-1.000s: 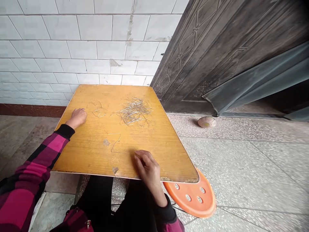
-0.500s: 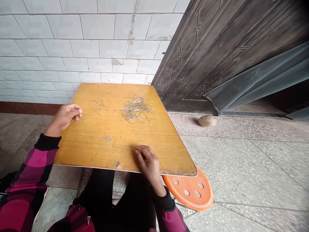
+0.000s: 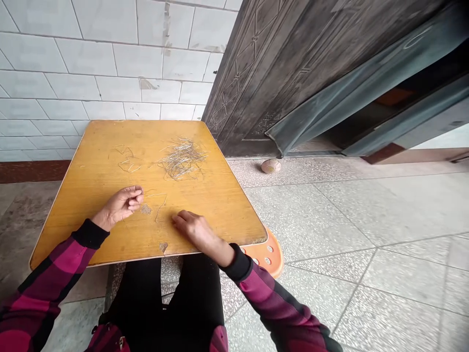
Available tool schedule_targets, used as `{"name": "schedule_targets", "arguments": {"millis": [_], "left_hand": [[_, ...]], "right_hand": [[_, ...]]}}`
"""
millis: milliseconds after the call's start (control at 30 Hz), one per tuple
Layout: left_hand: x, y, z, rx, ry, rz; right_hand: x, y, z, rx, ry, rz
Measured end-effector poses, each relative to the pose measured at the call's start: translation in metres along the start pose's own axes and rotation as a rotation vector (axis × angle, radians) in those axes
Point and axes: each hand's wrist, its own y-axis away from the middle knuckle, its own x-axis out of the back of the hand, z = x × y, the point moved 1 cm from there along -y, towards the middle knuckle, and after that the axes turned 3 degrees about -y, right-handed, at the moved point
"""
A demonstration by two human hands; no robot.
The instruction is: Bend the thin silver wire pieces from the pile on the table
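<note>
A small yellow wooden table [image 3: 91,230] stands before me. A loose heap of thin metal wires [image 3: 182,158] lies near its far side, with a few bent wires [image 3: 126,164] to the left of it. One bent wire [image 3: 159,205] rests between my hands. My left hand [image 3: 120,205] hovers over the middle of the table with its fingertips pinched together; what they hold is too fine to make out. My right hand [image 3: 196,230] lies on the table near the front edge, fingers curled down against the wood.
A white tiled wall [image 3: 91,73] rises behind the table. A dark metal door [image 3: 293,63] stands open to the right. An orange plastic stool [image 3: 269,256] sits under the table's right corner. A small ball [image 3: 270,166] lies on the speckled floor by the door.
My left hand has come from the table's left edge to the middle, still pinched. My right hand stays near the front edge. My view has swung to the right.
</note>
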Motion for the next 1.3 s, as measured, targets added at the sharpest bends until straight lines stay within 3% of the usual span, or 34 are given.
{"name": "schedule_targets", "arguments": {"millis": [133,267,400,467,567,633,733,833,900,967,1133,1300], "left_hand": [[0.001,0.001,-0.009,0.023,-0.014,0.014],[0.002,0.001,-0.011,-0.003,-0.020,0.025],[-0.001,0.000,-0.012,-0.039,-0.026,0.060],[-0.004,-0.001,-0.012,-0.059,-0.042,0.082],[-0.006,-0.001,-0.012,-0.091,-0.099,0.108],[-0.008,-0.001,-0.014,-0.122,-0.165,0.117],[-0.010,0.000,-0.019,-0.152,-0.306,0.112],[-0.013,0.000,-0.027,-0.136,-0.452,0.069],[-0.013,0.001,-0.029,-0.136,-0.525,0.031],[-0.014,0.003,-0.029,-0.145,-0.572,-0.012],[-0.015,0.006,-0.028,-0.082,-0.531,-0.121],[-0.018,0.008,-0.032,-0.044,-0.434,-0.168]], "right_hand": [[0.006,-0.019,0.003,0.100,0.162,-0.164],[0.016,-0.043,0.013,0.120,0.255,-0.234],[0.033,-0.075,0.045,0.065,0.289,-0.180],[0.038,-0.087,0.067,-0.029,0.255,-0.083],[0.038,-0.094,0.090,-0.180,0.024,0.179],[0.033,-0.090,0.091,-0.192,-0.331,0.295],[0.022,-0.077,0.070,-0.175,-0.983,0.205],[0.014,-0.065,0.041,-0.167,-1.323,-0.007],[0.010,-0.061,0.029,-0.166,-1.371,-0.108],[0.009,-0.059,0.026,-0.165,-1.339,-0.119],[0.013,-0.061,0.035,-0.149,-1.231,0.055],[0.015,-0.062,0.038,-0.174,-1.285,0.208]]}}
